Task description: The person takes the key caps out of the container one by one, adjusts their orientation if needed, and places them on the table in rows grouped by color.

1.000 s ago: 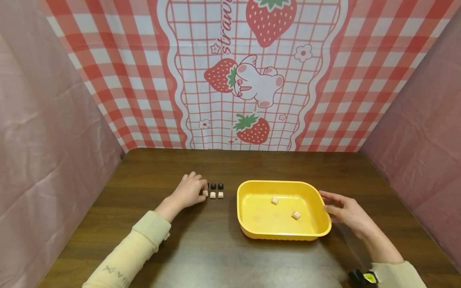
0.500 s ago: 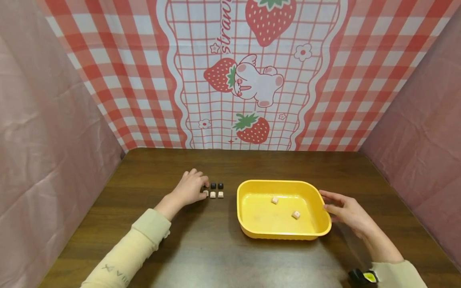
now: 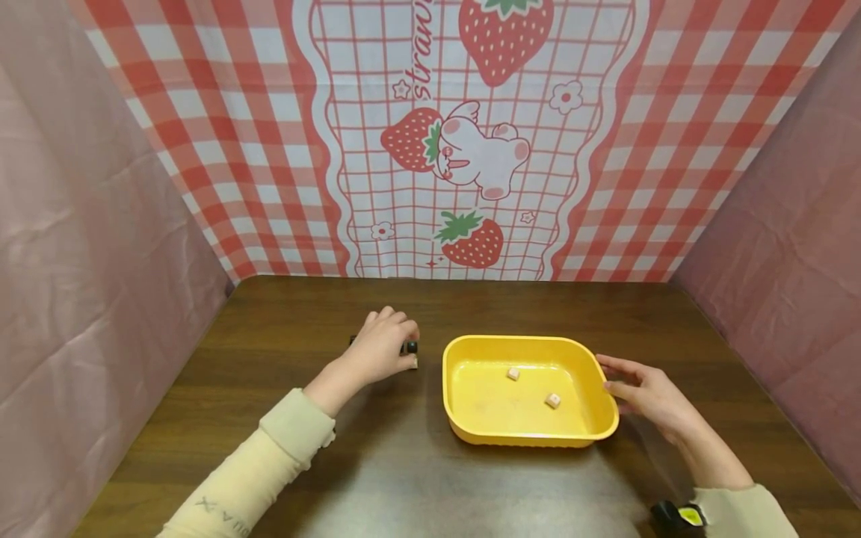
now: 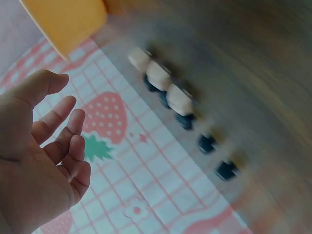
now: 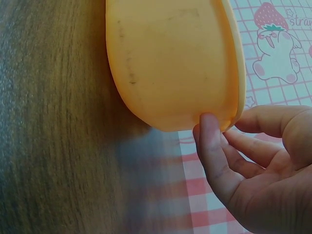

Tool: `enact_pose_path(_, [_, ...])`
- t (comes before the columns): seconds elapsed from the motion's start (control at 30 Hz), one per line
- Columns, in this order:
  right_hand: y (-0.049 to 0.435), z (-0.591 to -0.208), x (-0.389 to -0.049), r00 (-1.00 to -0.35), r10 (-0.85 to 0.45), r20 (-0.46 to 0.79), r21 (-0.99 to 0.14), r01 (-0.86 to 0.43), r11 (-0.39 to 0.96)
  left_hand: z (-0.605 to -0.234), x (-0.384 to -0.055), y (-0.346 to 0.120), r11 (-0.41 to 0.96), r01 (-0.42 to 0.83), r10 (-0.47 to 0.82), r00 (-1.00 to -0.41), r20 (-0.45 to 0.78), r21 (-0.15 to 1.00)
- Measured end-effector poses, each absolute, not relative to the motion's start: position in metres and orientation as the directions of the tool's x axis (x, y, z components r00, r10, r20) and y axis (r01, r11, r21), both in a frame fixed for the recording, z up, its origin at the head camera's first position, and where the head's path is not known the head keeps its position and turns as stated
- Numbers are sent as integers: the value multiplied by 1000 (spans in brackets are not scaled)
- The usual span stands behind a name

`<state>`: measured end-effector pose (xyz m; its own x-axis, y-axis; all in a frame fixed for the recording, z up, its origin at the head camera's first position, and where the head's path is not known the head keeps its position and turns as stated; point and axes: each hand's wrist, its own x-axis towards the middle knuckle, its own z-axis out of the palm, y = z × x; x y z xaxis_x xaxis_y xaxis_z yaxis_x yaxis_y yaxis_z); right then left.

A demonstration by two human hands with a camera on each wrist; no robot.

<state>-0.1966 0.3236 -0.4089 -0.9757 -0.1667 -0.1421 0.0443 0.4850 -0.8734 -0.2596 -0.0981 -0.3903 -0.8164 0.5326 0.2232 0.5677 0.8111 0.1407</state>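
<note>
My left hand (image 3: pixel 380 347) is over the small keycaps on the table, fingers bent and thumb apart. A black keycap (image 3: pixel 412 347) and a white keycap (image 3: pixel 415 362) show beside its thumb and index finger; the hand hides most others. In the left wrist view, white keycaps (image 4: pixel 179 99) stand in a row alongside several black keycaps (image 4: pixel 225 170), with nothing between that hand's fingers. At the right end of a yellow bin (image 3: pixel 511 437), my right hand (image 3: pixel 655 396) holds its rim with thumb and fingers. Two pale keycaps (image 3: pixel 552 400) lie inside.
The brown wooden table (image 3: pixel 377 478) carries everything. A red and white strawberry-print cloth (image 3: pixel 471 187) hangs along the back, with pink cloth (image 3: pixel 773 187) at both sides. A black wrist device (image 3: pixel 676 517) shows by the right sleeve.
The left hand has shifted right along the keycaps, from the row's left end to its right end, now covering most of them. Right hand and bin look unmoved.
</note>
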Motion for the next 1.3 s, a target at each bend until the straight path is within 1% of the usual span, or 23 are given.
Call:
enact_pose_path(0.17, [324, -410, -197, -975, -167, -147, -877, 51, 477, -385, -256, -79, 789, 601, 564, -791, 237, 127])
enact_pose_path(0.3, [324, -411, -197, -975, -165, -152, -878, 56, 475, -381, -253, -63, 766, 628, 586, -770, 252, 137])
enact_pose_path(0.53, [323, -412, -196, -974, -170, -151, -885, 57, 462, -379, -251, -36, 756, 639, 603, -764, 228, 141])
enact_pose_path(0.73, [323, -413, -197, -974, -179, -142, -883, 43, 468, -384, -252, -14, 760, 638, 609, -765, 210, 123])
enact_pose_path(0.97, [323, -413, -197, -974, -177, -144, -887, 47, 459, -391, -254, 10, 748, 659, 636, -745, 201, 76])
enact_pose_path(1.3, [324, -411, -197, -975, -176, -139, -889, 44, 456, -404, -255, 39, 724, 689, 678, -720, 149, 35])
